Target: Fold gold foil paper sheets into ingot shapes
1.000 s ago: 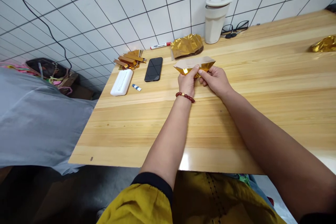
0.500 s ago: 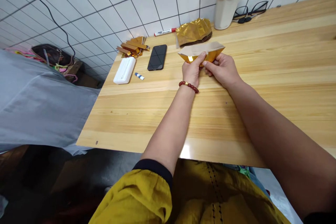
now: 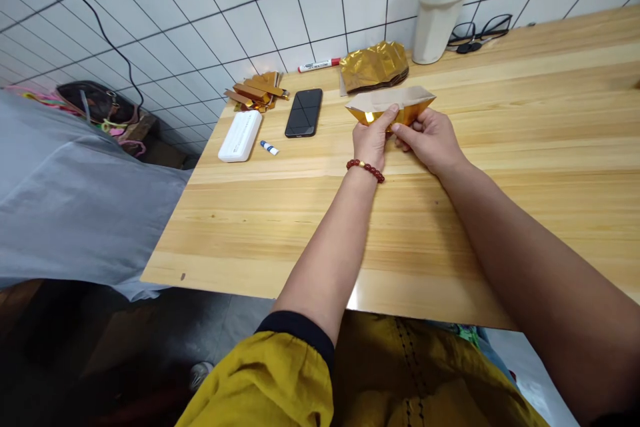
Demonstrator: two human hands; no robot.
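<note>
White tiled wall (image 3: 315, 10) is met by a wooden table (image 3: 250, 233), over which a folded gold paper (image 3: 400, 97) is held. It is clamped by both the left hand (image 3: 370, 141) and the right hand (image 3: 434, 140), thumbs close together near its middle, so neither hand is nearer. Its body is extended just beyond the grip, long axis crosswise. Print is borne by the white case (image 3: 240, 137), left of the grip, and the marker (image 3: 319, 66), beyond and left; neither can be read.
</note>
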